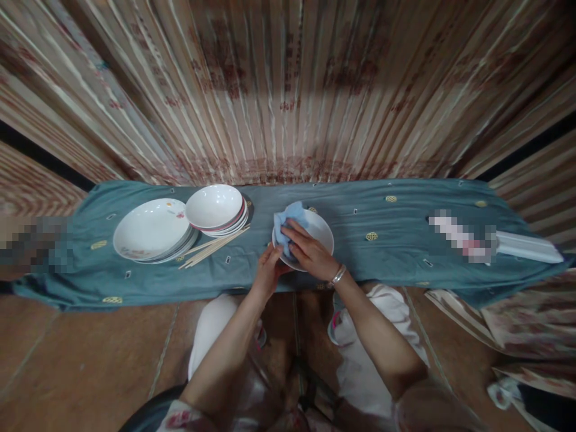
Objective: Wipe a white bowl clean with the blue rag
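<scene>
The right hand (310,251) has its fingers close together, holding one blue cloth (291,217) against the inside of one white bowl (323,235). The left hand (269,264) pinches the bowl's near left rim, thumb on top; its other fingers are mostly hidden beneath. The cloth bunches up past the far rim, covering part of the interior. One bracelet (338,274) circles the right wrist. Left of the bowl lie several thin chopsticks (215,247), overlapping too much to count surely, beside two stacks: one of bowls (215,207), one of wider dishes (150,228), each too tightly nested to number. All rest on a green patterned tablecloth (360,264). Far right, one long white object (528,247) is partly lost behind a pixelated patch; another patch blurs the left end.
</scene>
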Demonstrator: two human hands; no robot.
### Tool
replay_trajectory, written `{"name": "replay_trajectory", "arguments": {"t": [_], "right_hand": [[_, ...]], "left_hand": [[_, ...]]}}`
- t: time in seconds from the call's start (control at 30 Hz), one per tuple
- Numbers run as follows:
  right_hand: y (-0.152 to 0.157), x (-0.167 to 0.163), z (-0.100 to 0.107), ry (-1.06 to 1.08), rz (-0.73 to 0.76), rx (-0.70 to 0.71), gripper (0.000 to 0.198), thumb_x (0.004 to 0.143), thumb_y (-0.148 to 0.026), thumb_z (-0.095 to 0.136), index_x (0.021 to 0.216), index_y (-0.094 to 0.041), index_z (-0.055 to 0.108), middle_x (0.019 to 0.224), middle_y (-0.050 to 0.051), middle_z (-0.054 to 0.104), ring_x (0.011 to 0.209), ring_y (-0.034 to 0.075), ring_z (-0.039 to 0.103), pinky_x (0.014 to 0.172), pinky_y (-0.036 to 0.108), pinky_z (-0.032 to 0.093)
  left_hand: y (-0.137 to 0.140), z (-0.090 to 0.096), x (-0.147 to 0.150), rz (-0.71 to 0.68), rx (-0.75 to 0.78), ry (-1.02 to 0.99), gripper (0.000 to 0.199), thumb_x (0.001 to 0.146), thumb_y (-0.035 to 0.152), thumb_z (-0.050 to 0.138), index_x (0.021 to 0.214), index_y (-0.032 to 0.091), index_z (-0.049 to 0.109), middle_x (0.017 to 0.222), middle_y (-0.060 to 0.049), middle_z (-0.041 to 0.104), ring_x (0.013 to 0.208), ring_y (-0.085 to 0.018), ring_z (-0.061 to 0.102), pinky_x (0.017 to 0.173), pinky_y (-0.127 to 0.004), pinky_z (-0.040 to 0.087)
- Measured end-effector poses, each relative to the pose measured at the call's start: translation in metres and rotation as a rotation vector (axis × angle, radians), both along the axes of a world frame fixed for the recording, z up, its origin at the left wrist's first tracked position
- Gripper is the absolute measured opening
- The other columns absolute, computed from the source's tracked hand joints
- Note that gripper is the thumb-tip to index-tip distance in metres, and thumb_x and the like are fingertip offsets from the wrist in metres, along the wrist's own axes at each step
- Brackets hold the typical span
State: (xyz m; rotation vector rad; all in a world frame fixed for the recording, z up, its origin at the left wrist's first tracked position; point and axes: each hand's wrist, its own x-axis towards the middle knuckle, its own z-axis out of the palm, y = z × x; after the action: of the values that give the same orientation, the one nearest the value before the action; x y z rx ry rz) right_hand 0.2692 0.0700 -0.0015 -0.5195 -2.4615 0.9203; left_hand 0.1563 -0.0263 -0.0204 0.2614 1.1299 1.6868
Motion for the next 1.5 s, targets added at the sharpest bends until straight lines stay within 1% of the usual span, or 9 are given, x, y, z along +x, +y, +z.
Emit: {"name": "replay_trajectory", "arguments": {"t": [0.13, 0.27, 0.37, 0.47, 0.63, 0.77, 1.0, 1.2, 1.5], "right_hand": [[0.002, 0.004, 0.004, 0.046, 0.155, -0.167, 0.035, 0.092, -0.022, 0.044, 0.12, -0.021, 0.066, 0.138, 0.008, 0.058, 0.13, 0.021, 0.052, 0.111, 0.042, 0.039], [0.005, 0.013, 0.007, 0.033, 0.205, -0.232, 0.03, 0.084, -0.014, 0.05, 0.101, -0.023, 0.073, 0.118, 0.003, 0.071, 0.109, 0.019, 0.066, 0.096, 0.036, 0.05], [0.007, 0.02, 0.009, -0.095, 0.144, -0.079, 0.028, 0.081, -0.009, 0.05, 0.089, -0.021, 0.074, 0.103, 0.002, 0.075, 0.098, 0.019, 0.068, 0.091, 0.034, 0.051], [0.007, 0.025, 0.009, -0.263, 0.032, 0.124, 0.027, 0.084, -0.009, 0.049, 0.08, -0.02, 0.073, 0.091, 0.004, 0.075, 0.088, 0.019, 0.066, 0.088, 0.034, 0.049], [0.006, 0.026, 0.008, -0.406, -0.14, 0.302, 0.023, 0.086, -0.012, 0.052, 0.077, -0.019, 0.072, 0.095, 0.007, 0.074, 0.091, 0.023, 0.061, 0.082, 0.034, 0.049], [0.008, 0.021, 0.011, -0.454, -0.225, 0.373, 0.023, 0.086, -0.013, 0.052, 0.075, -0.019, 0.072, 0.099, 0.009, 0.073, 0.093, 0.023, 0.059, 0.088, 0.036, 0.047], [0.021, 0.008, 0.022, -0.522, -0.276, 0.39, 0.026, 0.09, -0.011, 0.045, 0.085, -0.013, 0.071, 0.106, 0.013, 0.067, 0.1, 0.022, 0.056, 0.093, 0.035, 0.046], [0.034, -0.003, 0.024, -0.437, -0.181, 0.379, 0.025, 0.089, -0.01, 0.046, 0.098, -0.009, 0.069, 0.118, 0.016, 0.061, 0.109, 0.025, 0.054, 0.104, 0.041, 0.041], [0.04, -0.008, -0.001, -0.144, -0.03, 0.122, 0.05, 0.086, -0.012, 0.044, 0.137, -0.009, 0.047, 0.146, 0.017, 0.045, 0.138, 0.024, 0.041, 0.116, 0.043, 0.033]], "left_hand": [[-0.002, -0.001, -0.003, -0.019, 0.028, -0.01, 0.044, 0.063, 0.044, 0.08, 0.098, 0.02, 0.07, 0.083, -0.002, 0.069, 0.076, -0.019, 0.064, 0.074, -0.037, 0.057], [-0.002, -0.001, -0.004, -0.007, 0.051, 0.013, 0.038, 0.063, 0.043, 0.081, 0.091, 0.019, 0.072, 0.071, 0.002, 0.064, 0.063, -0.013, 0.058, 0.072, -0.034, 0.057], [0.0, -0.001, -0.004, 0.009, 0.051, 0.049, 0.039, 0.061, 0.041, 0.081, 0.092, 0.019, 0.072, 0.076, 0.001, 0.067, 0.064, -0.013, 0.059, 0.07, -0.033, 0.058], [0.003, -0.002, -0.003, 0.013, 0.043, 0.081, 0.047, 0.061, 0.038, 0.08, 0.105, 0.021, 0.071, 0.091, -0.002, 0.071, 0.074, -0.016, 0.063, 0.071, -0.033, 0.058], [0.009, -0.002, 0.0, 0.023, 0.032, 0.084, 0.052, 0.061, 0.035, 0.08, 0.111, 0.022, 0.07, 0.101, -0.004, 0.072, 0.086, -0.021, 0.065, 0.073, -0.035, 0.058], [0.013, -0.002, 0.0, 0.018, 0.035, 0.097, 0.052, 0.062, 0.034, 0.079, 0.112, 0.022, 0.069, 0.106, -0.005, 0.071, 0.09, -0.022, 0.064, 0.074, -0.034, 0.057], [0.02, 0.0, 0.001, -0.02, 0.047, 0.133, 0.055, 0.066, 0.036, 0.075, 0.119, 0.022, 0.065, 0.117, -0.007, 0.066, 0.099, -0.025, 0.061, 0.073, -0.033, 0.057], [0.024, 0.005, 0.003, 0.014, 0.049, 0.087, 0.045, 0.064, 0.035, 0.075, 0.108, 0.025, 0.068, 0.111, -0.004, 0.067, 0.094, -0.022, 0.061, 0.069, -0.031, 0.057], [0.036, 0.008, 0.003, 0.049, 0.038, 0.049, 0.045, 0.056, 0.036, 0.082, 0.096, 0.023, 0.069, 0.101, -0.005, 0.07, 0.086, -0.021, 0.061, 0.064, -0.028, 0.055]]}}
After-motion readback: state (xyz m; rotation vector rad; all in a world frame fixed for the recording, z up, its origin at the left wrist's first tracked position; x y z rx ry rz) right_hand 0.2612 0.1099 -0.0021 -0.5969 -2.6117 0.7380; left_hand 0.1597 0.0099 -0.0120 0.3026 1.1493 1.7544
